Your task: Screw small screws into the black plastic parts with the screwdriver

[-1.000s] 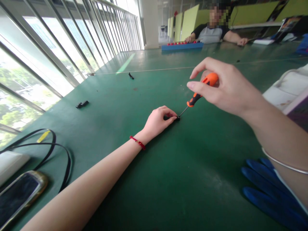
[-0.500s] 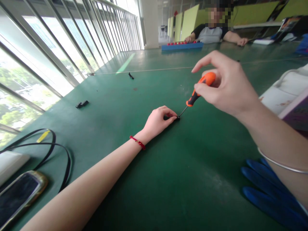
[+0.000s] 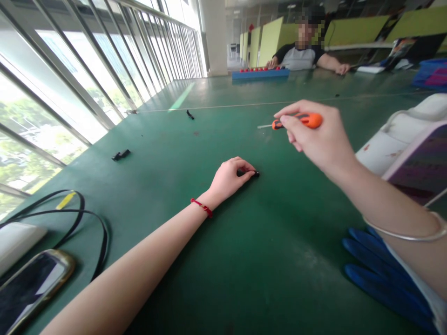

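Observation:
My left hand point(image 3: 230, 179) rests on the green table point(image 3: 223, 260), its thumb and fingers closed on a small black part point(image 3: 256, 174). Most of that part is hidden by the fingers, so its kind does not show. Above the table to the right, my right hand point(image 3: 314, 132) is closed round the orange and black handle of a screwdriver point(image 3: 310, 120). The screwdriver lies nearly level, its thin metal shaft pointing left, apart from the black part. Farther off on the table are two more black pieces, one at the left point(image 3: 120, 155) and one near the middle point(image 3: 190, 114).
A phone point(image 3: 33, 288), a white box point(image 3: 21, 242) and a looped black cable point(image 3: 101, 228) lie at left. Blue gloves point(image 3: 380, 274) and a white container point(image 3: 394, 130) are at right. Across the table, a person point(image 3: 298, 58) sits behind a blue rack point(image 3: 260, 74). Railings point(image 3: 115, 60) border the left.
The screwdriver's tip has come up off the black part, and its shaft has swung from slanting down to nearly level. My left hand has kept its hold on the part.

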Available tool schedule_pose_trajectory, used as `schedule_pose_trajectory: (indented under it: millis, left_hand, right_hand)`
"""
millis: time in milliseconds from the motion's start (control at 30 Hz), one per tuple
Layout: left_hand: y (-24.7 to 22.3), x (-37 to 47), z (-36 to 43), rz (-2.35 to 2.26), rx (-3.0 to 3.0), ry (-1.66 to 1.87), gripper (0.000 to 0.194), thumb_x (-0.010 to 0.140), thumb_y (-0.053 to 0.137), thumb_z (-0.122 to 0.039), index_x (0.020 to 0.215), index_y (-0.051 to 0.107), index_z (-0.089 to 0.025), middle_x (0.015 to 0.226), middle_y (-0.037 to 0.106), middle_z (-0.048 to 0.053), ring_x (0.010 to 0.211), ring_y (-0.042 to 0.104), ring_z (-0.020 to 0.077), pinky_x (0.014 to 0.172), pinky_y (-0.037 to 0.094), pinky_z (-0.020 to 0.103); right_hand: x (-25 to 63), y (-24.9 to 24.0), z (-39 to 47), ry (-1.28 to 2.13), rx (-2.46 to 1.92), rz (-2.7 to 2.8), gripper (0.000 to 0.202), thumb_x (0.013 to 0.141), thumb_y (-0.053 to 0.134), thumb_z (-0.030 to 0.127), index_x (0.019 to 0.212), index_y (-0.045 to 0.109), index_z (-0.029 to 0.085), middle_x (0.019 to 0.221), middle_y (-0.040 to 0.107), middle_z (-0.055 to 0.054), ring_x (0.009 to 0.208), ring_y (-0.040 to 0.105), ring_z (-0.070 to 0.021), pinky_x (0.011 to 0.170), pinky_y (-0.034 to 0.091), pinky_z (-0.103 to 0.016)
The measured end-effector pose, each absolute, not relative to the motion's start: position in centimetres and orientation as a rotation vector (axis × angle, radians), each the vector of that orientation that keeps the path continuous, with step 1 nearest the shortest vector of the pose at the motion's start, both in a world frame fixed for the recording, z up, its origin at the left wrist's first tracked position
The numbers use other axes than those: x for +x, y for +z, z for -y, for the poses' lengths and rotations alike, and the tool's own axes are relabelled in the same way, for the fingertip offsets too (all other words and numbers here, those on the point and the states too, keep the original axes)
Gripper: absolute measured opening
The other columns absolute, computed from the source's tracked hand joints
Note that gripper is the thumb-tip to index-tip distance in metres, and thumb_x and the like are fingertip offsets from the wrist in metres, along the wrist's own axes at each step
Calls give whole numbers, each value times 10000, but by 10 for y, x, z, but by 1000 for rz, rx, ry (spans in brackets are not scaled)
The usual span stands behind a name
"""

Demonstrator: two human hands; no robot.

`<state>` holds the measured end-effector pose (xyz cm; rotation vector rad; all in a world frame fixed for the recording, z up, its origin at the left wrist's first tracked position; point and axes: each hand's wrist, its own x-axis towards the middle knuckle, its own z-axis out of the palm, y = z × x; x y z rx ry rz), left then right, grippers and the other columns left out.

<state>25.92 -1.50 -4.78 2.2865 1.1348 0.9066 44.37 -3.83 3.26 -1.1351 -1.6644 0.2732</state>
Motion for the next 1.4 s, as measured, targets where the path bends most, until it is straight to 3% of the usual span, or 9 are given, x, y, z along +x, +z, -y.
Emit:
schedule_pose_trajectory:
  millis: [100, 300, 900, 1400]
  left_hand:
    - [-48, 259, 15, -1130, 2278, 904, 152, 803, 575, -250, 835, 706, -182, 877, 645, 35, 781, 593, 138, 742, 482, 260]
    - [-47, 260, 14, -1108, 2239, 939, 149, 803, 576, -249, 830, 698, -167, 882, 649, 39, 792, 591, 137, 744, 474, 260]
    - [-45, 260, 19, -1062, 2417, 993, 128, 795, 599, -247, 875, 673, -180, 933, 647, 35, 891, 580, 168, 817, 458, 295]
    - [-45, 258, 24, -1062, 2548, 916, 85, 757, 610, -262, 772, 668, -201, 979, 674, 2, 900, 585, 162, 861, 450, 307]
  right_hand:
    - [446, -4, 44, 183, -1250, 1806, 150, 790, 543, 263, 915, 622, 240, 863, 599, -37, 764, 583, -193, 738, 452, -346]
    - [448, -45, 44, 232, -1411, 1972, 171, 778, 577, 304, 935, 610, 244, 883, 561, -42, 743, 562, -186, 704, 444, -327]
    - [444, -48, 43, 243, -1407, 2074, 128, 793, 569, 299, 869, 642, 228, 819, 511, -14, 714, 529, -145, 681, 400, -269]
    - [453, -44, 44, 275, -1388, 1875, 136, 791, 572, 286, 874, 641, 203, 806, 551, -20, 684, 523, -132, 663, 391, -266]
